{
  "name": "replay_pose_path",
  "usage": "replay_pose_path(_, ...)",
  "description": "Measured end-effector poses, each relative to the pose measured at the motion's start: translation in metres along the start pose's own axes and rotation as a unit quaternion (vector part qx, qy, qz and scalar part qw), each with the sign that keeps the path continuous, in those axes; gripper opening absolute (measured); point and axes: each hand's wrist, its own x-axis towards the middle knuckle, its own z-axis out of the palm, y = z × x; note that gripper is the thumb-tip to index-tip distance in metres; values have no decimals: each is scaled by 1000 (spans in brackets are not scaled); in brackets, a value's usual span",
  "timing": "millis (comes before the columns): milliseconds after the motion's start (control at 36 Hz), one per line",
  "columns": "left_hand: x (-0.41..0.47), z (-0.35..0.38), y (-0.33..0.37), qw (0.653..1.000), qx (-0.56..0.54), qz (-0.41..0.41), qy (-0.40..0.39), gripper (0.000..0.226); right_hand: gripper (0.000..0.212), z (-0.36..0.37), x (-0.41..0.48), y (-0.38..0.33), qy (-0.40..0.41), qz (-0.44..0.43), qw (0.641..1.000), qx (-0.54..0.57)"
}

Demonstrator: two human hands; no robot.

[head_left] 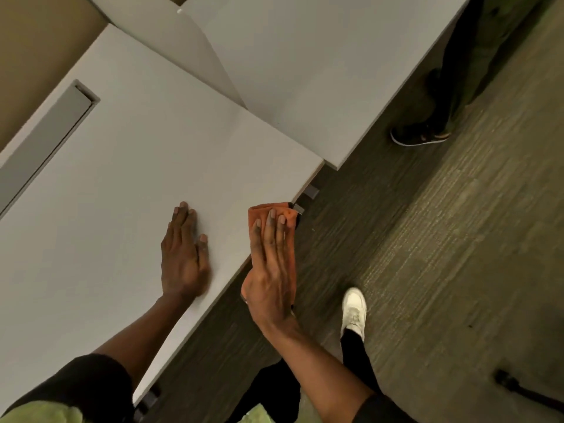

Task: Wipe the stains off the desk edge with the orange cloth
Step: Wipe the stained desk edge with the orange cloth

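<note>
A white desk (131, 166) fills the left and middle of the head view, its front edge (227, 288) running diagonally from lower left to upper right. My right hand (270, 270) lies flat, fingers together, pressing the orange cloth (288, 213) against that edge near the desk's right corner. The cloth wraps over the edge and shows beyond my fingertips and along the hand's right side. My left hand (184, 257) rests palm down on the desk top, just left of the right hand, holding nothing. No stains are visible on the edge.
A second white desk (320, 71) with an upright divider panel (198, 50) adjoins at the back. A long cable slot (52, 129) sits at the desk's left. On the dark carpet are my white shoe (354, 309), another person's dark shoe (418, 135), and a black chair leg (515, 387).
</note>
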Motion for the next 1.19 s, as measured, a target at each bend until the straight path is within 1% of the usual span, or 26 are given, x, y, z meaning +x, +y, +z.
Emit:
replay_pose_path(56, -1, 0, 1, 1000, -2, 1, 4, 64, 84, 7, -4, -3, 19, 31, 999, 39)
replay_pose_path(111, 0, 0, 1, 1000, 3, 5, 10, 64, 82, 13, -8, -11, 36, 86, 989, 118)
replay_pose_path(167, 1, 0, 2, 1000, 9, 3, 12, 64, 78, 19, -9, -23, 58, 142, 966, 209)
replay_pose_path(222, 4, 1, 5, 1000, 17, -5, 18, 61, 75, 23, -4, -32, 95, 180, 938, 280)
replay_pose_path(306, 13, 3, 17, 998, 39, -31, 31, 52, 77, 23, 14, -35, 145, 230, 904, 330)
replay_pose_path(361, 22, 7, 28, 996, 45, -59, 47, 51, 75, 22, 25, -31, 168, 246, 890, 345)
replay_pose_path(444, 28, 16, 40, 993, 15, -79, 86, 51, 71, 22, 35, -21, 188, 260, 874, 365)
replay_pose_path(500, 27, 19, 42, 991, -7, -79, 107, 51, 71, 24, 37, -18, 188, 262, 872, 369)
replay_pose_path(583, 24, 21, 40, 991, -17, -69, 116, 59, 72, 27, 27, -23, 175, 276, 861, 389)
replay_pose_path(722, 24, 24, 37, 992, -34, -55, 107, 76, 69, 32, -4, -38, 160, 297, 847, 412)
replay_pose_path(806, 25, 23, 36, 993, -33, -56, 101, 81, 69, 33, 6, -37, 179, 289, 846, 410)
replay_pose_path(889, 25, 21, 37, 994, -22, -51, 98, 79, 71, 26, 40, -20, 210, 279, 848, 398)
replay_pose_path(1056, 26, 19, 37, 994, 1, -50, 94, 74, 71, -4, 108, 26, 210, 279, 866, 358)
replay_pose_path(1111, 26, 20, 38, 994, 2, -53, 96, 72, 73, -5, 107, 25, 207, 278, 873, 343)
replay_pose_path(1194, 25, 21, 40, 994, 5, -51, 100, 70, 77, 8, 78, 8, 190, 278, 883, 328)
